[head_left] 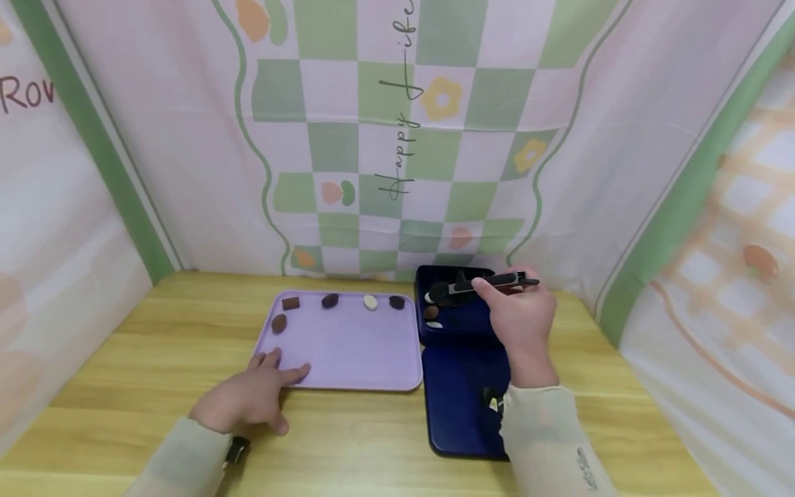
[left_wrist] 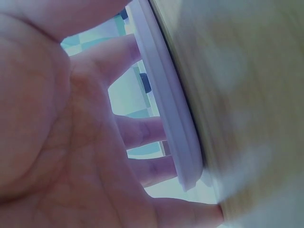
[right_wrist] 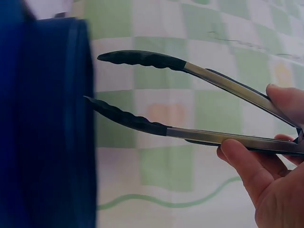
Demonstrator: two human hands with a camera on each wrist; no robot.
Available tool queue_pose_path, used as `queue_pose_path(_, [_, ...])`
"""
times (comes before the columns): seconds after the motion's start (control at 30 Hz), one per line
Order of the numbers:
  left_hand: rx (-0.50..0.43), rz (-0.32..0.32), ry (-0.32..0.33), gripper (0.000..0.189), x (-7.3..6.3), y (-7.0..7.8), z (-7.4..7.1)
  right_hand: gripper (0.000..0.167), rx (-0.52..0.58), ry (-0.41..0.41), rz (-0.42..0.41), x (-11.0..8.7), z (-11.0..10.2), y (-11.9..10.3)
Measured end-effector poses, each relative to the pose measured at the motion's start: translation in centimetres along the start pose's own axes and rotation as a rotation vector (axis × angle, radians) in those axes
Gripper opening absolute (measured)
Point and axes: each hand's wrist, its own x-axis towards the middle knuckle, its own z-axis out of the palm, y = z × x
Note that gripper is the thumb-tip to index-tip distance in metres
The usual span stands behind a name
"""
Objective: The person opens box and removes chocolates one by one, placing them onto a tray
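My right hand grips black-tipped metal tongs over the dark blue box. In the right wrist view the tongs stand spread, nothing between their tips, beside the box's wall. A brown piece and a white piece lie in the box near the tips. My left hand, fingers spread, rests at the front left corner of a lilac tray. In the left wrist view its fingers reach over the tray's rim, and one fingertip touches the table outside it.
Along the tray's back and left lie a brown rectangular piece, a brown oval, dark ovals and a white oval. The flat blue lid lies before the box, partly under my right sleeve. Patterned curtains enclose the wooden table.
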Motion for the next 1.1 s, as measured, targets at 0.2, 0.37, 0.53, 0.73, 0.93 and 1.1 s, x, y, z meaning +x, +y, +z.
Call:
queue_pose_path(0.2, [0.001,0.006,-0.002,0.099,-0.1,0.2,-0.3,0.041,-0.082,-0.053,0.073,0.5,1.1,2.0])
queue_pose_path(0.37, [-0.002,0.002,-0.003,0.099,-0.1,0.3,-0.4,0.042,-0.109,-0.071,0.124,0.5,1.8,3.0])
queue_pose_path(0.53, [-0.002,-0.004,-0.005,0.098,0.0,0.3,-0.3,0.039,-0.106,-0.087,0.118,0.4,1.9,3.3])
queue_pose_path(0.73, [-0.001,-0.001,-0.007,0.098,-0.1,0.4,-0.3,0.04,-0.151,-0.064,0.077,0.6,1.1,3.2])
queue_pose_path(0.93, [-0.009,-0.015,-0.025,0.097,0.0,0.4,-0.4,0.042,-0.167,-0.06,0.093,0.9,0.5,2.7])
queue_pose_path(1.1, [-0.012,-0.017,-0.031,0.096,0.0,0.5,-0.5,0.039,-0.229,-0.073,0.047,0.9,0.6,2.3])
